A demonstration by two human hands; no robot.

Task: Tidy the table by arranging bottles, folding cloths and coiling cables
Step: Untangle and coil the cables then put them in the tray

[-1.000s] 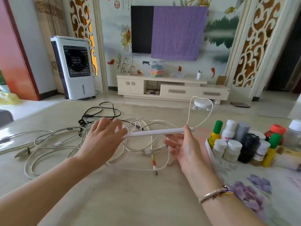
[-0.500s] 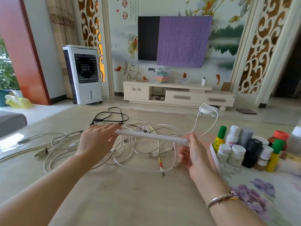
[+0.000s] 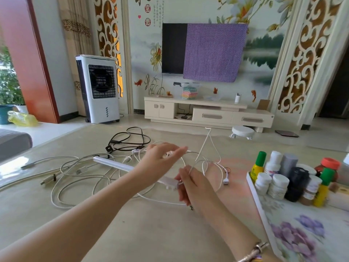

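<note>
Two hands are working mid-frame right now. My right hand (image 3: 190, 183) is pinching the thin white cable (image 3: 204, 146) right where it's coming out of the end of a long white light bar (image 3: 120, 165), and that cable is looping up toward the top centre of the table before dropping back down to its USB plug (image 3: 225, 181). My left hand (image 3: 160, 161) is hovering just above the bar with fingers loosely spread, fingertips brushing a cable loop; can't tell if it's actually gripping anything.

Moving outward, the tangle of white cables (image 3: 75, 178) is sprawling across the left half of the table (image 3: 151, 233), totally uncoiled, and the black cable (image 3: 130, 138) is sitting loose just beyond it toward the upper middle. So honestly the coiling part is only just getting going, I'd say.

Over at the right edge, the bottles (image 3: 279, 178) are standing upright, bunched close together along a white tray edge (image 3: 254, 193), so that bit is looking mostly sorted. The floral cloth (image 3: 306, 235) is lying flat in the lower right, not folded as far as I can see. Guessing less than halfway overall.
</note>
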